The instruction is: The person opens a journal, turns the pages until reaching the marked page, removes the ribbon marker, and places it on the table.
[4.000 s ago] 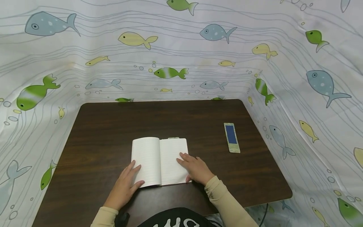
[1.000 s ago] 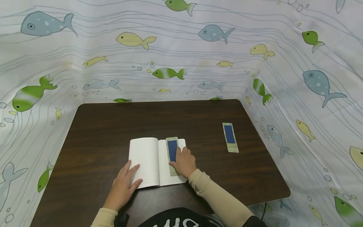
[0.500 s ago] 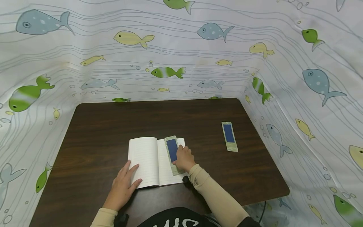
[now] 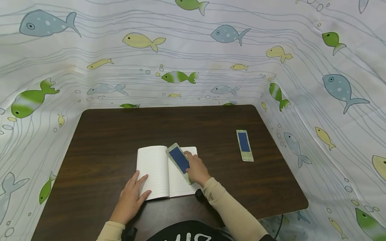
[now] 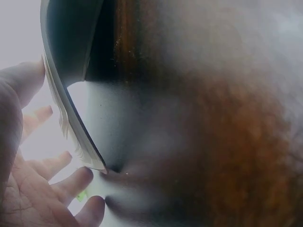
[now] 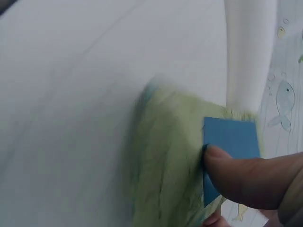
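Note:
An open notebook (image 4: 153, 170) with lined white pages lies on the table in the head view. My left hand (image 4: 129, 197) rests at its lower left edge, fingers spread over the left page; the left wrist view shows the thumb (image 5: 28, 80) and fingers around the page edges. Over the right page, my right hand (image 4: 197, 169) pinches a long pale green card (image 4: 189, 179) with a dark blue panel, tilted to the upper left. In the right wrist view the thumb (image 6: 251, 177) presses on the blue panel of the card (image 6: 173, 151); the other fingers are mostly hidden.
A second green card (image 4: 248, 156) with a blue panel lies flat on the dark wooden table (image 4: 120, 127), to the right of the notebook. A white curtain (image 4: 193, 53) printed with fish surrounds the table at the back and sides.
Four seconds ago the right hand lay on the right page without the card. Since then it has taken hold of the card, which has just turned so its top leans left. The left hand stays put.

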A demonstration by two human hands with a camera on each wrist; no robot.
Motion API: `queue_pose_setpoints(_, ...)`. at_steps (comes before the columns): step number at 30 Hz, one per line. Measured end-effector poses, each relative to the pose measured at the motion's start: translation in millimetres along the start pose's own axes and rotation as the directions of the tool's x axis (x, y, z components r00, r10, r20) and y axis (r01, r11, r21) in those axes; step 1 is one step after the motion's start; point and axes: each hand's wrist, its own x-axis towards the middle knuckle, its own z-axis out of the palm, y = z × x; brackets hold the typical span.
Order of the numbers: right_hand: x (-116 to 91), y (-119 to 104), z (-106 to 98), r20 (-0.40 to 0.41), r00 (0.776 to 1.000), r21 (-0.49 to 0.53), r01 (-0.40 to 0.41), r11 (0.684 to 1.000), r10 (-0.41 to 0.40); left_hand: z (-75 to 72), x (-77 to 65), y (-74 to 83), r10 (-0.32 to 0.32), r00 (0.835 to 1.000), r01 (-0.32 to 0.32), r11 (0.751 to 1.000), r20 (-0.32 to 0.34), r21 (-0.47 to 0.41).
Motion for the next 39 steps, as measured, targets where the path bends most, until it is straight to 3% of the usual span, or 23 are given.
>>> queue_pose_setpoints(6,5,17,-16,0.000,1.000,0.032,-0.006,0.999,0.006,0.5,-0.2,-0.7,-0.002,1.000,0.002,1.000,0.000,0.007)
queue_pose_setpoints(10,14,43,-32,-0.004,0.998,0.151,-0.068,0.986,0.069,1.7,-0.1,-1.7,0.000,1.000,0.000,1.000,0.005,-0.003)
queue_pose_setpoints(14,26,80,-60,-0.013,0.983,0.310,-0.169,0.936,0.182,2.8,0.0,-2.0,0.009,1.000,-0.009,1.000,-0.003,-0.012)
queue_pose_setpoints(17,33,111,-81,-0.014,0.956,0.362,-0.270,0.892,0.294,2.8,0.6,-2.0,0.017,1.000,-0.017,1.000,-0.017,-0.013)
queue_pose_setpoints(21,35,146,-95,-0.021,0.922,0.277,-0.366,0.888,0.387,3.0,-0.1,-2.6,0.015,1.000,-0.015,1.000,-0.021,-0.005)
queue_pose_setpoints(25,35,164,-94,-0.061,0.909,0.155,-0.399,0.904,0.412,3.0,-0.9,-3.4,0.012,1.000,-0.012,1.000,-0.029,0.005)
queue_pose_setpoints(31,37,165,-81,-0.125,0.881,-0.006,-0.460,0.888,0.456,4.2,-1.2,-5.1,0.011,1.000,-0.011,1.000,-0.027,0.004)
queue_pose_setpoints(39,33,160,-80,-0.169,0.891,-0.122,-0.444,0.888,0.422,2.9,-0.9,-2.5,0.003,1.000,-0.002,1.000,-0.010,0.005)
